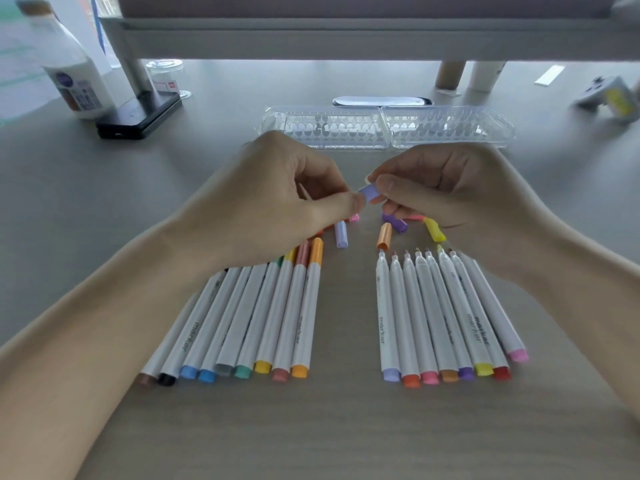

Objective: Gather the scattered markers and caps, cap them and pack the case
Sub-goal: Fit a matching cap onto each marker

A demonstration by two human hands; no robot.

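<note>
Fingers of both hands are curled and meet above the table (346,427), pinching a lilac cap (369,192) between them. The left hand (277,202) touches it with the thumb tip, and the right hand (450,195) grips it between thumb and forefinger. Just below lie loose caps: a second lilac cap (341,234), an orange cap (384,236), a purple cap (394,221) and a yellow cap (434,229). Nearer the person, a row of capped markers (263,306) lies on the left and a row of uncapped markers (440,306) on the right. Beyond the hands, the clear case (388,128) lies open.
</note>
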